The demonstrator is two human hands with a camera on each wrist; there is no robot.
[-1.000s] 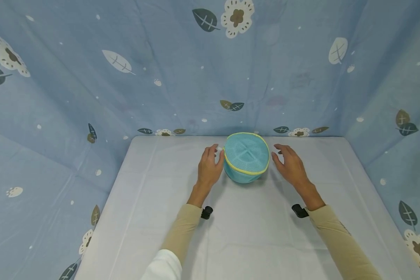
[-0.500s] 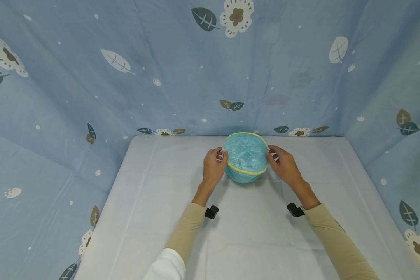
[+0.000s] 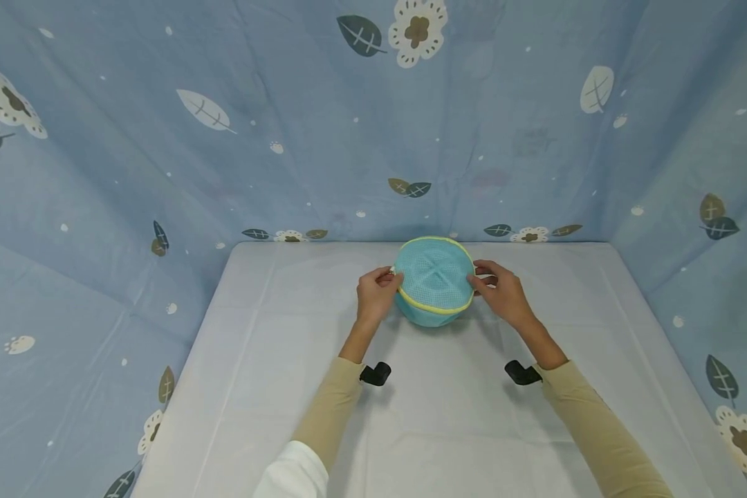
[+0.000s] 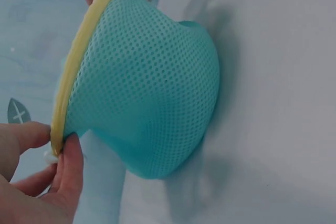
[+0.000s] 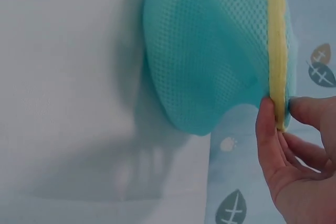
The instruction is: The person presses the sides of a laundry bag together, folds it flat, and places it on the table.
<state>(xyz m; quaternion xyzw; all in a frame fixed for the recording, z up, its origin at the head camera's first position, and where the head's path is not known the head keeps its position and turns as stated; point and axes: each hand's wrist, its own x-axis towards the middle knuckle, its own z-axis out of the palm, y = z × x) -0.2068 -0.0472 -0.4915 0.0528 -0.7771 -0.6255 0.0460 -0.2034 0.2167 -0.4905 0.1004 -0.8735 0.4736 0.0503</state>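
Note:
A round turquoise mesh laundry bag (image 3: 434,277) with a yellow zip rim (image 4: 79,61) stands at the back middle of the white table, its mesh top facing up. My left hand (image 3: 376,296) pinches the rim at the left side between thumb and fingers. At the opposite side, my right hand (image 3: 503,294) pinches the same rim, thumb on top and fingers beneath, as the right wrist view shows. The mesh side wall (image 5: 205,51) sags inward under the rim. A small white tab shows by the left fingertips. What the bag contains is hidden.
The white cloth-covered table (image 3: 436,429) ends at a blue patterned curtain (image 3: 324,124) close behind the bag. Curtain also hangs at both sides. A black wrist camera (image 3: 375,374) sits on the left wrist and another black camera (image 3: 523,373) on the right.
Both hands have come in from beside the bag and now pinch its yellow rim at left and right. The bag has shifted very slightly left in the head view.

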